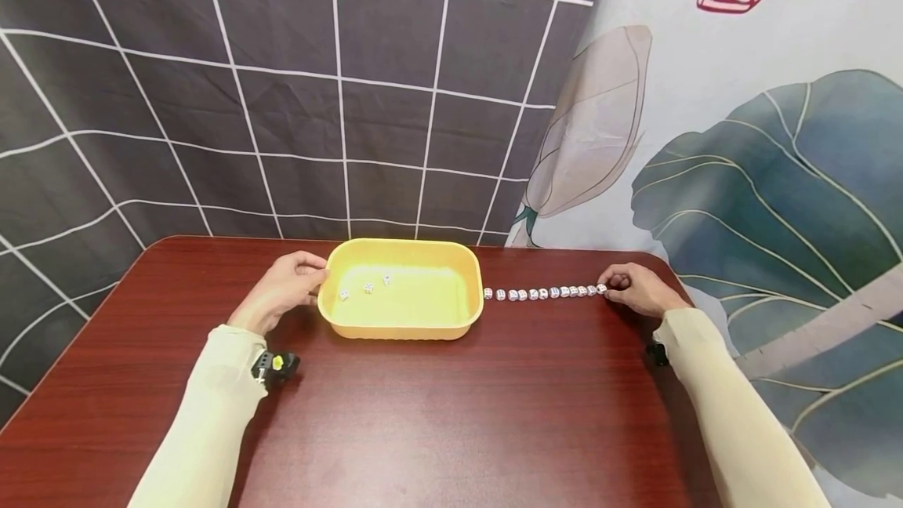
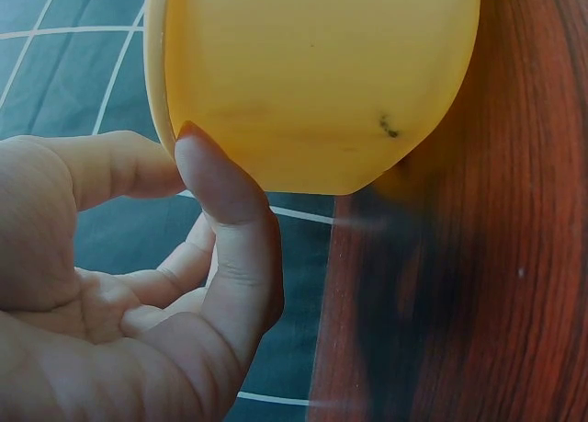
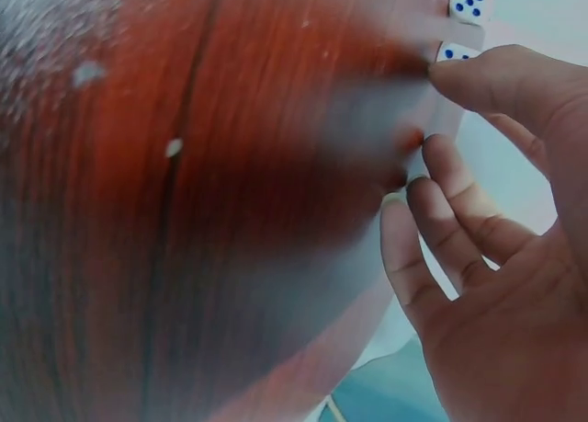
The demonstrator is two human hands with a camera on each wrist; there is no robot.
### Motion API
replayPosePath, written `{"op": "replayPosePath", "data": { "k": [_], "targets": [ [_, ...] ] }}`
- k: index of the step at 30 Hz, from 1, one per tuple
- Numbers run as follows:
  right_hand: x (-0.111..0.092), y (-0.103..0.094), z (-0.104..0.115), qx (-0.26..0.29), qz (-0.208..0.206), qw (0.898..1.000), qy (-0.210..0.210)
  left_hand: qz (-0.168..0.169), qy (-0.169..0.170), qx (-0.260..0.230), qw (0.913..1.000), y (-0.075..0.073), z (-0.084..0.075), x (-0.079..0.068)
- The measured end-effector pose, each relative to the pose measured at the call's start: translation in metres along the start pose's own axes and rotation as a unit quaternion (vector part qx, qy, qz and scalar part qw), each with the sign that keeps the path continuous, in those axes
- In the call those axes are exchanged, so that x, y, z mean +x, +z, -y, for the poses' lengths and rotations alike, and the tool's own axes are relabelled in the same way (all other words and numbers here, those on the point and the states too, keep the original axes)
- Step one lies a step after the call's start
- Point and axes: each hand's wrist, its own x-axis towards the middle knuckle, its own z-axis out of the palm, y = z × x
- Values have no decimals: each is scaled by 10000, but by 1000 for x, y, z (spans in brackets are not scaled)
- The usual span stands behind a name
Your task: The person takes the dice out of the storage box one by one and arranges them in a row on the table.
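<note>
A yellow plastic basin (image 1: 402, 329) stands on the table, with three white dice (image 1: 368, 288) lying loose inside at its left. My left hand (image 1: 288, 290) pinches the basin's left end; in the left wrist view the thumb (image 2: 225, 178) lies against the outer wall and the index finger is at the rim. From the basin's right side a row of several white dice (image 1: 543, 294) runs to the right. At its far end, my right hand (image 1: 638, 288) pinches the last die (image 3: 457, 51), partly hidden by the thumb. Another die (image 3: 471, 3) with blue pips sits just beyond it.
The reddish-brown wooden table (image 1: 451, 414) has rounded back corners. A dark cloth with a white grid (image 1: 282, 116) hangs behind it, and a white cloth with a leaf print (image 1: 769, 179) hangs at the right.
</note>
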Motion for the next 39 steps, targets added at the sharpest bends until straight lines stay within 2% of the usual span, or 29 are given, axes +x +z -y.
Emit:
{"op": "replayPosePath", "data": {
  "k": [5, 10, 17, 26, 39],
  "targets": [
    [1, -3, 8, -81, 32, 9999, 56, 0, -9, -20, 10000, 0, 0, 0],
    [3, -8, 27, -91, -99, 9999, 107, 11, -19, -21, 10000, 1, -1, 0],
    [9, -13, 59, -190, -307, 9985, -414, 15, -45, -29, 10000, 1, -2, 0],
    [22, -7, 95, -183, -574, 9949, -812, -20, -51, 16, 10000, 2, -1, 1],
    [32, 10, 137, 178, -476, 9955, -795, -9, -72, 64, 10000, 1, -2, -1]
  ]
}}
